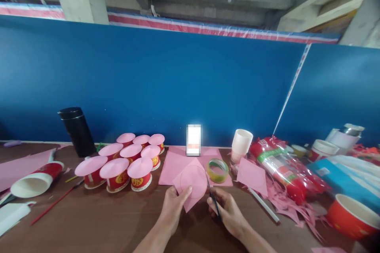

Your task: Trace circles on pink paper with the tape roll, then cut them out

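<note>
Head view: I see the left hand [175, 206] pinching pink paper [193, 184] above the table [118, 221]. The right hand [227, 207] grips black scissors [216, 204] by the paper's right edge. Tape [219, 178] lies just beyond.

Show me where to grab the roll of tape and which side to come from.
Pinch the right rim of the tape roll, one finger in the hole, probably coming from above and the right. It seems to lie flat on the pink sheet with its hole facing up, and the scissors in the right hand crowd its left side.
</note>
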Demonstrator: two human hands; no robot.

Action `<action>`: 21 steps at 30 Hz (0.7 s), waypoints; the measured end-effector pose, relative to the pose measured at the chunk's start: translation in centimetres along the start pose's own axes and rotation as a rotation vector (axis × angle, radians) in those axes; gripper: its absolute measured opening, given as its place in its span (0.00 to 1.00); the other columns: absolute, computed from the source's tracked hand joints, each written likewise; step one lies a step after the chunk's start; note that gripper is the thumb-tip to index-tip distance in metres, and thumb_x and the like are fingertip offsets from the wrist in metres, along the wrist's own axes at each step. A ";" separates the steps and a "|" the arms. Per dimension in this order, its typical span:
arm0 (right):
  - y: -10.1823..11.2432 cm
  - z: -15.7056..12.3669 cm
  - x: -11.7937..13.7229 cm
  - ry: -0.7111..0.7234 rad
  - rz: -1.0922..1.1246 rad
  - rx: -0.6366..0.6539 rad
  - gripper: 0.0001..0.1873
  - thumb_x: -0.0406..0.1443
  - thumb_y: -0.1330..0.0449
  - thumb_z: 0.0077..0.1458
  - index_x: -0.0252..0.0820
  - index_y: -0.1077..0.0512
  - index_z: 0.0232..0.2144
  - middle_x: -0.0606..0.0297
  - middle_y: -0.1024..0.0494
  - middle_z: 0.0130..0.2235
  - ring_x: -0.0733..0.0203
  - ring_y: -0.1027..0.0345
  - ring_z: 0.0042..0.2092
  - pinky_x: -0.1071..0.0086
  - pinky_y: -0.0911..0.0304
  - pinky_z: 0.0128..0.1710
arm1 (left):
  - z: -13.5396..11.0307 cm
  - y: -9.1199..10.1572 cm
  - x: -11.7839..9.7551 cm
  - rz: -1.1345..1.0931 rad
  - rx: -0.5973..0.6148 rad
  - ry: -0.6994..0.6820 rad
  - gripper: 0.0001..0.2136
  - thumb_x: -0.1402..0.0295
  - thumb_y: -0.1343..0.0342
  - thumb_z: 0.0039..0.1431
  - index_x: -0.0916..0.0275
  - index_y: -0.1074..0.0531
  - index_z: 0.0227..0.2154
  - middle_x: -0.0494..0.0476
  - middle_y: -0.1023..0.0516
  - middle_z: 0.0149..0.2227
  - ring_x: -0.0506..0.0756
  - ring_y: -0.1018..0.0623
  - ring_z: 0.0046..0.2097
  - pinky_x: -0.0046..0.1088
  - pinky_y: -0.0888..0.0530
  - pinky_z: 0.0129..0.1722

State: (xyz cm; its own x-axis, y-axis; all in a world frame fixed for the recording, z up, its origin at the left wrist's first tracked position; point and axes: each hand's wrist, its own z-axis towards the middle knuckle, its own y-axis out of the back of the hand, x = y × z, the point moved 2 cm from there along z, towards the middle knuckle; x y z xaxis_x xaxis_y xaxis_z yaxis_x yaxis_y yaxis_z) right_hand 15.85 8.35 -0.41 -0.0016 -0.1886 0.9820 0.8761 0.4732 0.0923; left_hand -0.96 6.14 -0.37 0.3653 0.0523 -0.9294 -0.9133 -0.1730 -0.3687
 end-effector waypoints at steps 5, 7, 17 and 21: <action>0.0 0.0 0.0 -0.007 0.001 -0.005 0.14 0.44 0.43 0.53 0.37 0.33 0.31 0.70 0.37 0.22 0.68 0.44 0.23 0.74 0.44 0.23 | -0.2 -0.2 -0.3 -0.012 0.005 0.002 0.19 0.60 0.38 0.44 0.70 0.25 0.36 0.63 0.21 0.31 0.59 0.23 0.33 0.32 0.29 0.34; 0.0 0.0 -0.1 -0.013 -0.011 -0.008 0.15 0.44 0.45 0.54 0.37 0.32 0.33 0.71 0.38 0.22 0.68 0.44 0.23 0.74 0.45 0.23 | -0.2 -0.2 -0.4 -0.012 -0.005 0.007 0.19 0.59 0.38 0.43 0.70 0.24 0.36 0.63 0.21 0.30 0.59 0.23 0.33 0.31 0.29 0.34; 0.1 0.1 -0.3 -0.007 -0.019 -0.001 0.13 0.42 0.44 0.54 0.36 0.32 0.34 0.72 0.38 0.21 0.69 0.45 0.22 0.75 0.47 0.22 | -0.3 -0.3 -0.6 -0.009 -0.005 0.021 0.19 0.60 0.39 0.45 0.71 0.25 0.37 0.64 0.21 0.31 0.58 0.23 0.33 0.33 0.29 0.35; 0.1 0.0 -0.3 -0.017 -0.022 -0.009 0.15 0.44 0.44 0.53 0.37 0.32 0.34 0.72 0.38 0.21 0.69 0.45 0.22 0.75 0.46 0.22 | -0.2 -0.3 -0.6 -0.026 0.005 0.025 0.20 0.59 0.38 0.44 0.71 0.25 0.36 0.64 0.21 0.31 0.59 0.23 0.34 0.33 0.28 0.36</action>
State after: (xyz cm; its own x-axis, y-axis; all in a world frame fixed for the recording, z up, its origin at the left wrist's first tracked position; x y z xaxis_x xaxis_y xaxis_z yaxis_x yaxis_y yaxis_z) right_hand 15.88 8.46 -0.69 -0.0289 -0.1840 0.9825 0.8799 0.4617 0.1124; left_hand -0.88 5.95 0.26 0.3935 0.0324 -0.9188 -0.9043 -0.1666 -0.3931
